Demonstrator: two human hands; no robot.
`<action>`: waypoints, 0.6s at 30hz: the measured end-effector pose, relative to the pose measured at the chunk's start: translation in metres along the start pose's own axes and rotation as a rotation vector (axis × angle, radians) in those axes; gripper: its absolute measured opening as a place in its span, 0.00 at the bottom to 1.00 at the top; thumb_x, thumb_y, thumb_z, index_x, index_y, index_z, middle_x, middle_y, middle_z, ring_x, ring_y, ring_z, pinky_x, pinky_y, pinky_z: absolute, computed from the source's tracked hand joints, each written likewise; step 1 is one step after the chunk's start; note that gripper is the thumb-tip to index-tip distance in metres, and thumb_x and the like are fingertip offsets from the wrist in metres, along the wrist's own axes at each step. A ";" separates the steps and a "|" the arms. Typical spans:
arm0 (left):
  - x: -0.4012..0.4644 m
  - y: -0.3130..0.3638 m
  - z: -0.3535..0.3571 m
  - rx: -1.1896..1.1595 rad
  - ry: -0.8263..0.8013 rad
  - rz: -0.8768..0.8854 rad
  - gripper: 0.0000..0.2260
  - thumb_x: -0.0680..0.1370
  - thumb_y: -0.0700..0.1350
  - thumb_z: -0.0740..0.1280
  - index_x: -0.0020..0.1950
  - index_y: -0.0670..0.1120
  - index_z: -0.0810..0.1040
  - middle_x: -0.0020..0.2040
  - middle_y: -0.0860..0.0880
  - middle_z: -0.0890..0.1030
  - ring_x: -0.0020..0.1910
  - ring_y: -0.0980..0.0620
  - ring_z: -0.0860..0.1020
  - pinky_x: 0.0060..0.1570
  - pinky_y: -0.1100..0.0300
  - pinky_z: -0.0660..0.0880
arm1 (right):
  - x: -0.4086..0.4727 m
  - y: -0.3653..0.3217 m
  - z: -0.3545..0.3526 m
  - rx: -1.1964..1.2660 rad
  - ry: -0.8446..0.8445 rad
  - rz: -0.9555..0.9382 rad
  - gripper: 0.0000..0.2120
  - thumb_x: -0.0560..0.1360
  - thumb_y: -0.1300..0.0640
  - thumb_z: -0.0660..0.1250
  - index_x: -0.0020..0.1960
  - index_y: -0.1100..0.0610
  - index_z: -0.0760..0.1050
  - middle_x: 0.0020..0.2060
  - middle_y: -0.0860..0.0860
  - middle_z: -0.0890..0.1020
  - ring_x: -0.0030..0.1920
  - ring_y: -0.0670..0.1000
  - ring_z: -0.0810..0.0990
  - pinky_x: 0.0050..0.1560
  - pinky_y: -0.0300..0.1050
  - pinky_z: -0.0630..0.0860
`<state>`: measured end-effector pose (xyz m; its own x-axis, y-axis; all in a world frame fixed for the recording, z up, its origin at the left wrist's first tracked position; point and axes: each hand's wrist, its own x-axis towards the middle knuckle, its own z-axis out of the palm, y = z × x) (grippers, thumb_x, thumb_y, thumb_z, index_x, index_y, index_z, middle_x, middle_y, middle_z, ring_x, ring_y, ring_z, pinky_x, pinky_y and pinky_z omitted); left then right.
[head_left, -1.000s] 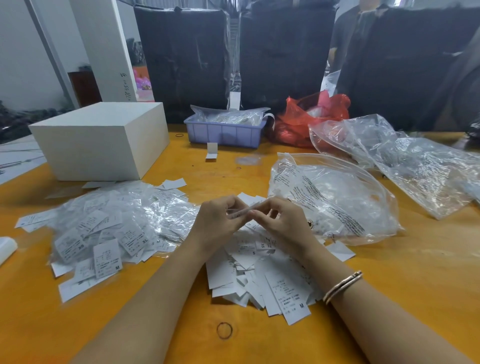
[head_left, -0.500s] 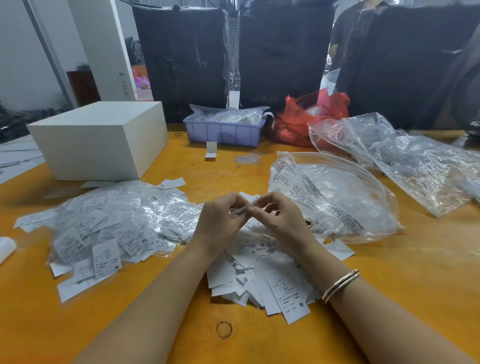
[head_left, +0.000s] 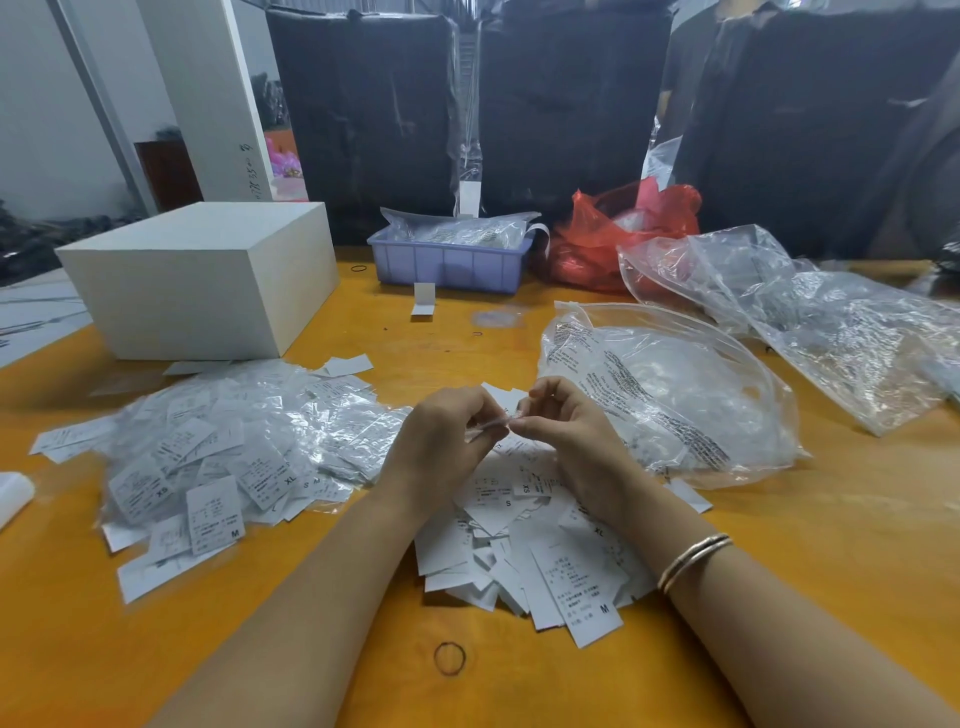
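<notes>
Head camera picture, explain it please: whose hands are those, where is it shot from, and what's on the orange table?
There is no machine here. A person wears a camera on the head, so you look down at their own arms. The left hand and right hand pinch a small clear sleeve between them, above a heap of loose tags. On the table, a pile of bagged tags lies to the left, a big clear bag to the right. Farther back stand a white box, a blue tray and a red bag. A rubber band lies nearest the camera.
</notes>
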<state>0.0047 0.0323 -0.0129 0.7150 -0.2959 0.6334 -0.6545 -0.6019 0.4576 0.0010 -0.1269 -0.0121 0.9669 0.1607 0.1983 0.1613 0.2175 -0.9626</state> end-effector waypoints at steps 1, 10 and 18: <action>0.000 0.000 -0.001 0.026 0.003 0.015 0.04 0.72 0.39 0.73 0.43 0.41 0.80 0.38 0.48 0.80 0.38 0.51 0.75 0.37 0.63 0.70 | 0.001 0.000 0.000 0.004 0.004 -0.005 0.16 0.69 0.76 0.65 0.44 0.57 0.68 0.33 0.48 0.76 0.36 0.44 0.76 0.43 0.35 0.74; 0.001 0.006 -0.011 0.207 0.050 0.137 0.06 0.68 0.36 0.76 0.41 0.42 0.80 0.37 0.48 0.81 0.38 0.46 0.78 0.34 0.56 0.75 | -0.002 0.001 -0.005 -0.091 -0.017 -0.014 0.12 0.71 0.67 0.70 0.50 0.57 0.72 0.38 0.49 0.81 0.43 0.45 0.80 0.47 0.35 0.76; 0.002 0.008 -0.009 0.299 0.036 0.163 0.06 0.68 0.36 0.75 0.39 0.42 0.79 0.36 0.48 0.81 0.37 0.46 0.78 0.35 0.56 0.73 | -0.002 0.002 -0.003 -0.178 0.009 -0.076 0.10 0.70 0.67 0.71 0.46 0.54 0.75 0.34 0.46 0.81 0.40 0.44 0.79 0.45 0.34 0.76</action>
<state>-0.0014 0.0342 -0.0024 0.5940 -0.3833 0.7073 -0.6549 -0.7410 0.1484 0.0004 -0.1296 -0.0151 0.9521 0.1416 0.2710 0.2657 0.0552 -0.9625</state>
